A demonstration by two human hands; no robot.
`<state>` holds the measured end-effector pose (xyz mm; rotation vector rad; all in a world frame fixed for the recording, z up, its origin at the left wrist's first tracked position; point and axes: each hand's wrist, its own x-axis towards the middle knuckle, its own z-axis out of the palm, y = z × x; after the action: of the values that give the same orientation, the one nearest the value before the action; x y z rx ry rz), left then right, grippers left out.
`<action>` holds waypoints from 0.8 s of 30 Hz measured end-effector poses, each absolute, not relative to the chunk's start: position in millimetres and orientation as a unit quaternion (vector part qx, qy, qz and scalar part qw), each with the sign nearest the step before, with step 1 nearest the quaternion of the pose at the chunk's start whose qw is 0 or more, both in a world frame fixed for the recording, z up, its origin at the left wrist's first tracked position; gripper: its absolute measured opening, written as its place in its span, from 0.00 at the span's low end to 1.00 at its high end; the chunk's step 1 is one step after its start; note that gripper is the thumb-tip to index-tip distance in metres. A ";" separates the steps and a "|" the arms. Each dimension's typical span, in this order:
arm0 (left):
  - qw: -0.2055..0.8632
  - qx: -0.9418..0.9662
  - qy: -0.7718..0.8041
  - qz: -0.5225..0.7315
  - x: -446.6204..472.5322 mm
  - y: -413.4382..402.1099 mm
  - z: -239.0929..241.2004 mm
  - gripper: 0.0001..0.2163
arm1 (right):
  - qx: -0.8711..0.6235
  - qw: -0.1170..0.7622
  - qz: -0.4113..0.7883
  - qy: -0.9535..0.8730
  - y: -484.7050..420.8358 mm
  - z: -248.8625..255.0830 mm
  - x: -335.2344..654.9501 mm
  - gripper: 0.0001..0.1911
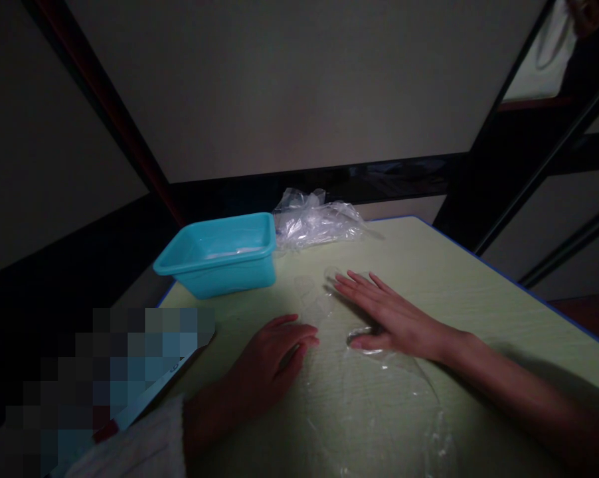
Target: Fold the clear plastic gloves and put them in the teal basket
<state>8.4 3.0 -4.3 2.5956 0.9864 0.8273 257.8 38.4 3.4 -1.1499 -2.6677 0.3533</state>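
Observation:
A thin, see-through plastic bag [379, 405] lies spread over the table in front of me, its outline hard to make out. My right hand [389, 315] is open, fingers stretched out and palm down over the bag's upper right part. The thumb touches a shiny crease. On the left side, my left hand [277, 348] is closed, with thumb and fingertips brought together at the bag's left edge. The plastic between those fingertips is barely visible.
A turquoise plastic basin [230, 272] stands at the table's back left, with something whitish inside. Beside it lies a crumpled heap of clear plastic [317, 222]. The pale green table [453, 285] has a blue edge. A blurred-out flat item [155, 372] sits at the left.

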 end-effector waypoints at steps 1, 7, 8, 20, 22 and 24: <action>0.123 0.890 0.338 0.282 8.0 3.2 -4.6 0.12 | -0.391 0.108 0.120 -0.906 38.3 3.5 257.4 0.44; 0.124 0.894 0.342 0.262 5.5 2.7 -5.2 0.12 | -0.379 0.139 0.156 -0.902 39.0 6.0 262.3 0.46; 0.130 0.896 0.339 0.255 6.4 1.8 -3.3 0.12 | -0.381 0.147 0.161 -0.898 39.1 7.8 264.2 0.45; 0.222 0.930 0.261 0.133 31.7 -6.5 15.9 0.27 | -0.347 0.117 0.152 -0.918 42.1 3.4 271.4 0.43; 0.212 0.931 0.268 0.131 31.4 -5.7 14.6 0.26 | -0.346 0.117 0.153 -0.918 42.4 2.8 270.9 0.42; 0.207 0.931 0.268 0.135 31.0 -4.8 13.8 0.26 | -0.344 0.117 0.155 -0.919 42.4 3.2 270.8 0.42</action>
<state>31.0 -4.8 13.8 2.5937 0.7452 0.3747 270.8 42.4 3.2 -1.0056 -2.6888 0.4547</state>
